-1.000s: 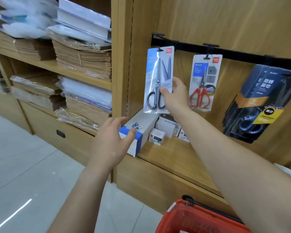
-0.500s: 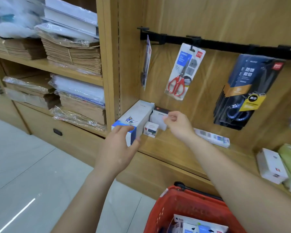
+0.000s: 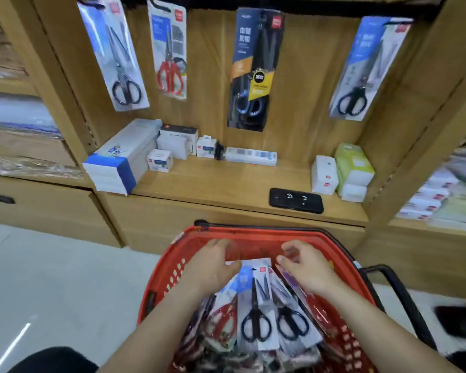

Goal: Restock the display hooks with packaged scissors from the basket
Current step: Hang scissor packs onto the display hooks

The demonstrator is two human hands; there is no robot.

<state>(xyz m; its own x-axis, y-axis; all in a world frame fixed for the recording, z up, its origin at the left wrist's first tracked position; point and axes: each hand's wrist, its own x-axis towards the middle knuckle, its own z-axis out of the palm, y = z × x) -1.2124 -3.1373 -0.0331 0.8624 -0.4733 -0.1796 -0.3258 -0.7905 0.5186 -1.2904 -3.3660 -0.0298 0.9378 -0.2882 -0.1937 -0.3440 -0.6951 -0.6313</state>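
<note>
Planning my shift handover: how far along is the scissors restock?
Done: four hanging spots are stocked, from the black-handled pack on the left to the blue pack on the right. In hand: left hand and right hand are down in the red basket on the packs; grip unclear. Left: several packaged scissors lie in the basket.

Red basket (image 3: 170,275) is stacked with carded scissors, tops toward the shelf. On top: two black-handled packs (image 3: 256,313) side by side, red-handled pack (image 3: 223,320) just left. Hook rail (image 3: 320,8) carries four hanging packs: left pack (image 3: 119,55), red pack (image 3: 170,49), dark pack (image 3: 253,71), right pack (image 3: 366,68).
</note>
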